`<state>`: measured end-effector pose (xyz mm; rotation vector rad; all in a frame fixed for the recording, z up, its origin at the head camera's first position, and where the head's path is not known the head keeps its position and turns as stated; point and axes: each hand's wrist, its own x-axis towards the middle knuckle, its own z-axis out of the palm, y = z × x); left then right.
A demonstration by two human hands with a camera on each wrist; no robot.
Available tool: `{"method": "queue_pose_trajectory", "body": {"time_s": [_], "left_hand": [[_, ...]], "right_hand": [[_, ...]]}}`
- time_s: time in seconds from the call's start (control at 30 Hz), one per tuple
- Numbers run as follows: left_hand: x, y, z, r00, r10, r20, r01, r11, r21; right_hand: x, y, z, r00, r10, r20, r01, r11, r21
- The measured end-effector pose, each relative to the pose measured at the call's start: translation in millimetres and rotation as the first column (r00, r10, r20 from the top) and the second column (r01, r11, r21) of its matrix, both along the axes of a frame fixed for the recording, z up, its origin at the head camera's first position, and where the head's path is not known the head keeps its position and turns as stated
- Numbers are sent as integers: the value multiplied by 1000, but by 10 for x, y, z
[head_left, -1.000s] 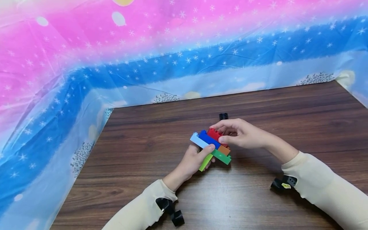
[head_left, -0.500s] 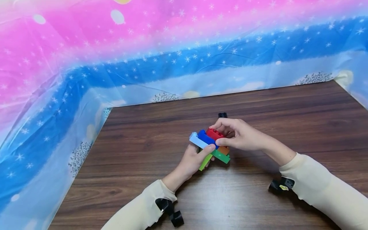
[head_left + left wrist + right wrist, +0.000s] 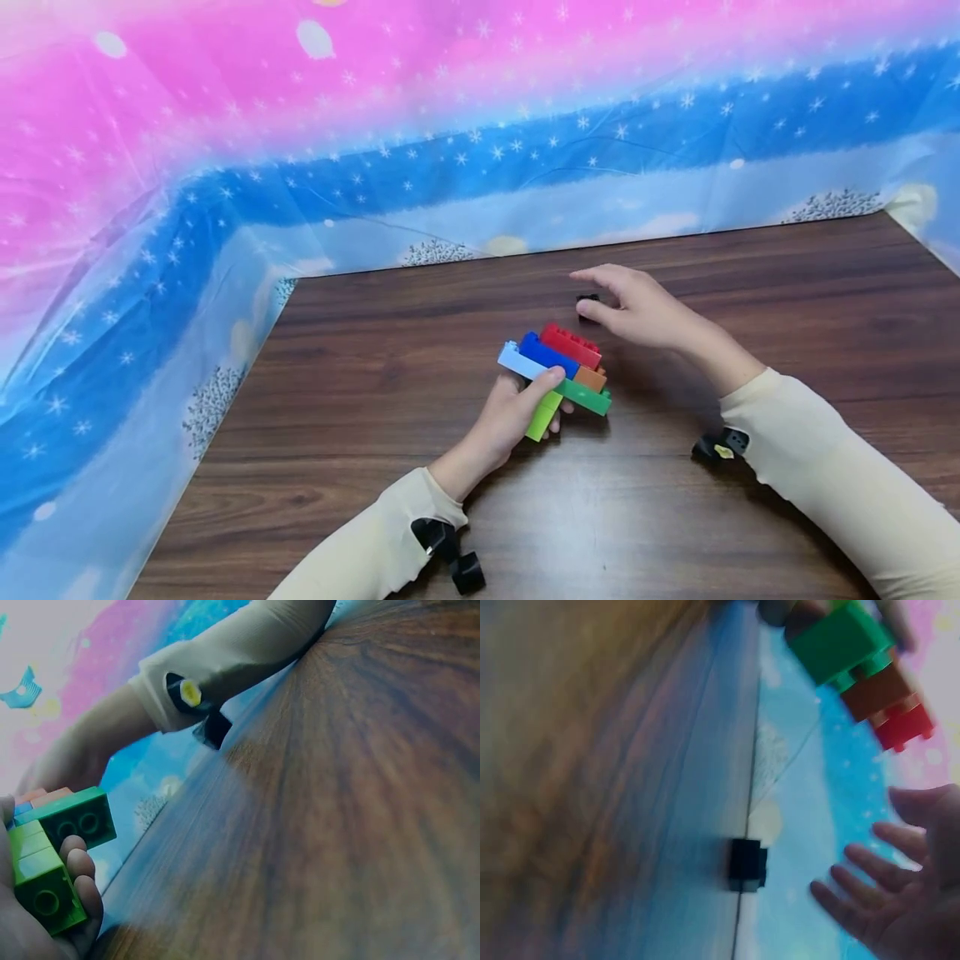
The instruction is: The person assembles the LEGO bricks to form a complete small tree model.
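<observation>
My left hand (image 3: 498, 425) grips a built stack of toy building bricks, its thumb on the front and fingers round the back. In the head view the stack has a red brick (image 3: 570, 346) on top, then blue (image 3: 549, 357), orange (image 3: 592, 378), light blue (image 3: 519, 362), green (image 3: 587, 397) and lime bricks (image 3: 544, 417). Hollow undersides of green and lime show in the left wrist view. My right hand (image 3: 637, 310) hovers beyond the stack with loose fingers, holding nothing. Near its thumb a black brick (image 3: 746, 866) stands on the table, partly hidden in the head view.
The dark wood table (image 3: 360, 375) meets a pink and blue snowflake cloth (image 3: 450, 167) along its back and sides. Black wrist devices (image 3: 450, 554) hang from both cream sleeves, close above the tabletop.
My right hand has let go of the red brick and moved away towards the black brick, its fingers spreading. The left hand still holds the stack, almost in place.
</observation>
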<state>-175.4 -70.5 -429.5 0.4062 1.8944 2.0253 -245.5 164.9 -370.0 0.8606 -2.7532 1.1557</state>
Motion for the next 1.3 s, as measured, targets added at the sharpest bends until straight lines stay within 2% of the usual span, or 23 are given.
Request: {"method": "queue_pose_trajectory", "body": {"time_s": [0.07, 0.13, 0.2, 0.37, 0.47, 0.57, 0.67, 0.77, 0.83, 0.97, 1.07, 1.13, 1.2, 1.3], "left_hand": [[14, 5, -6, 1000, 0, 16, 0, 1000, -6], [27, 5, -5, 1000, -3, 22, 4, 1000, -7], [29, 3, -2, 1000, -9, 16, 9, 1000, -1], [22, 2, 18, 999, -34, -26, 35, 999, 29], [27, -1, 26, 998, -57, -35, 58, 998, 27], [34, -16, 25, 998, -60, -27, 60, 998, 6], [37, -28, 32, 998, -54, -22, 54, 999, -1], [38, -30, 42, 998, -54, -22, 54, 999, 2], [38, -31, 50, 998, -54, -25, 54, 999, 6], [33, -39, 58, 998, -56, -25, 56, 998, 1], [29, -45, 59, 998, -62, -27, 62, 998, -14], [28, -44, 54, 997, -68, -31, 67, 998, -18], [30, -43, 48, 997, -68, -35, 67, 998, -20], [22, -35, 37, 996, -76, -41, 75, 997, -15]], "right_hand": [[-55, 10, -72, 999, -5, 44, 0, 993, 117], [-92, 20, -140, 997, 5, 78, -22, 976, 219], [-109, 36, -194, 997, 14, 81, -36, 960, 276], [-68, 69, -230, 998, 53, -30, -43, 958, 284], [12, 89, -229, 993, 100, -59, -80, 960, 269], [90, 112, -217, 987, 158, -27, -145, 952, 268], [132, 142, -176, 976, 208, 66, -218, 941, 257], [125, 191, -121, 951, 252, 181, -286, 937, 200], [96, 227, -84, 933, 277, 231, -309, 943, 119], [38, 298, -20, 902, 293, 316, -268, 956, -122], [28, 323, 24, 879, 315, 358, -219, 933, -285], [38, 314, 46, 867, 345, 361, -215, 910, -353], [61, 297, 64, 864, 367, 345, -227, 895, -383], [104, 267, 89, 879, 366, 307, -240, 894, -379]]}}
